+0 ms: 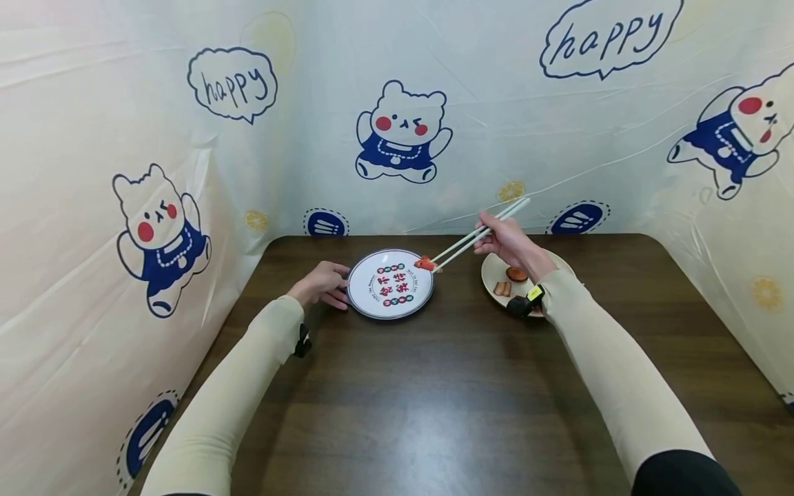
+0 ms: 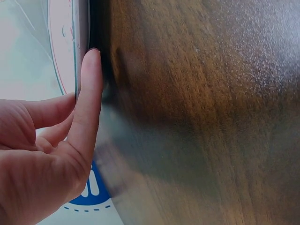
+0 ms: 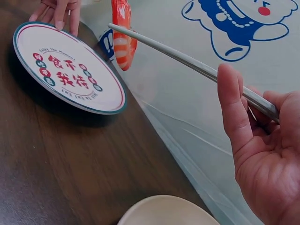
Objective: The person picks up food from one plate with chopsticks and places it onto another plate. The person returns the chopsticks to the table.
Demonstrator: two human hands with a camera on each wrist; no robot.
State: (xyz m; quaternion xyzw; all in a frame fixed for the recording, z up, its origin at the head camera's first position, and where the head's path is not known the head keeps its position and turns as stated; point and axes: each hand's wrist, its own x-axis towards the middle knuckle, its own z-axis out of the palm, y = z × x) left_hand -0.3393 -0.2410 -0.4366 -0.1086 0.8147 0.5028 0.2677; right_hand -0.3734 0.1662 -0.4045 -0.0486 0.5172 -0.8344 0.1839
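Note:
My left hand is at the left rim of a round white plate with red lettering and a dark edge. In the left wrist view, fingers lie along the plate's outer edge, with the rim between them. Farther right, my right hand grips a pair of pale chopsticks. Their tips hold an orange-red striped shrimp above the right side of the plate. The right wrist view shows the shrimp hanging clear of the plate's surface.
A cream plate sits under my right wrist. On it are a round brown piece and a streaky meat-like piece, with more partly hidden. The brown wooden table meets a printed curtain at its back edge.

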